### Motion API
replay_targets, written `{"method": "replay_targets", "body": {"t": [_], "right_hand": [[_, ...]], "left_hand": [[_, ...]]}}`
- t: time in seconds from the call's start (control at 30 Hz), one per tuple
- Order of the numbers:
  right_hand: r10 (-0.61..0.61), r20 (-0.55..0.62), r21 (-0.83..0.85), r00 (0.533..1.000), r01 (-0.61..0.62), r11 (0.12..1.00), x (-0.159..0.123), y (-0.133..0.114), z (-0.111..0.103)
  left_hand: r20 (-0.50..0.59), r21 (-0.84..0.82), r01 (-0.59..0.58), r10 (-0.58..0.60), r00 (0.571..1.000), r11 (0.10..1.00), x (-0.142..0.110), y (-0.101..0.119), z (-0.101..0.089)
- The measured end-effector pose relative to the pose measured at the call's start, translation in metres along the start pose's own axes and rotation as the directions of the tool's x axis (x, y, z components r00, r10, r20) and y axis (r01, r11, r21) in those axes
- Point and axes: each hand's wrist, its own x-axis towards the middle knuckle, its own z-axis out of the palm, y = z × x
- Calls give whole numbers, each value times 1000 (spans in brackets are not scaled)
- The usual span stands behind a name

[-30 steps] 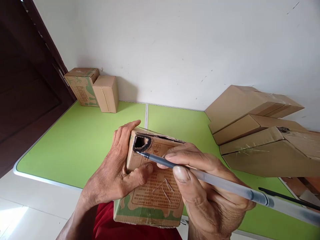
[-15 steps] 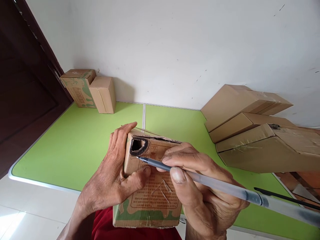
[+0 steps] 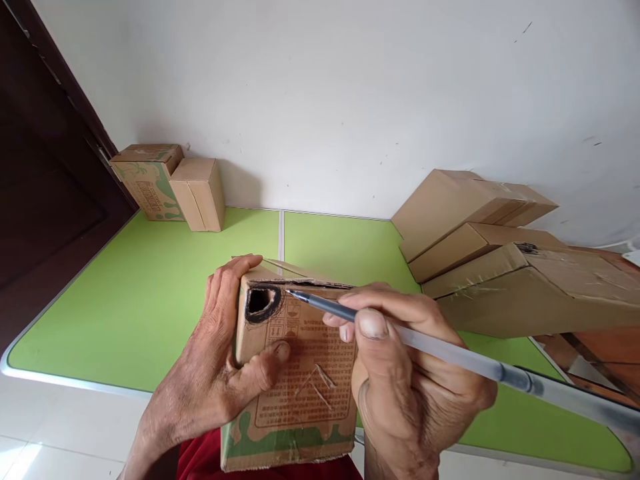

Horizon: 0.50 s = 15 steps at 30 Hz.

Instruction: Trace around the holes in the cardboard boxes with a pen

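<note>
1 left hand point(image 3: 215, 360) gripping 1 carton point(image 3: 310, 373) | 1 right hand point(image 3: 417, 387) pinching 1 pen point(image 3: 450, 351)

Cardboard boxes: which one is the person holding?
The printed box with the black-ringed hole: the left hand grips it, while the right hand holds a pen beside that hole. Neither hand touches the boxes at far left or far right.
</note>
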Motion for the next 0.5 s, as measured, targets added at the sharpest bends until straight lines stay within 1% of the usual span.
{"method": "replay_targets", "body": {"t": [0.07,0.1,0.13,0.2,0.23,0.27,0.3,0.33,0.37,0.43,0.5], "right_hand": [[46,31,71,998,-48,996,9,-2,-1],[60,19,123,998,-62,990,17,0,-4],[67,-24,167,997,-62,984,27,4,-8],[77,-166,184,983,-46,982,48,23,-21],[93,-226,136,970,-63,989,56,37,-27],[135,-231,65,964,-123,990,61,55,-32],[214,-166,-45,963,-225,973,63,73,-35],[328,-45,-194,944,-330,924,60,92,-35],[408,26,-270,913,-386,882,54,111,-32],[493,62,-361,868,-441,821,33,143,-18],[572,47,-429,819,-500,752,9,162,2]], "left_hand": [[-9,-38,47,-47,999,998,-2,2,-4],[-18,-66,101,-102,995,993,-3,3,-7],[-33,-98,167,-171,985,981,-4,6,-9],[-84,-158,286,-301,950,945,-8,9,-16],[-113,-173,326,-348,931,929,-10,10,-19],[-142,-174,346,-371,918,922,-11,10,-22],[-167,-168,350,-376,911,922,-12,8,-25],[-186,-154,347,-372,909,925,-13,6,-27],[-200,-132,337,-358,912,932,-14,4,-29],[-211,-83,316,-327,921,945,-14,0,-31],[-209,-52,310,-314,926,949,-14,-3,-31]]}}
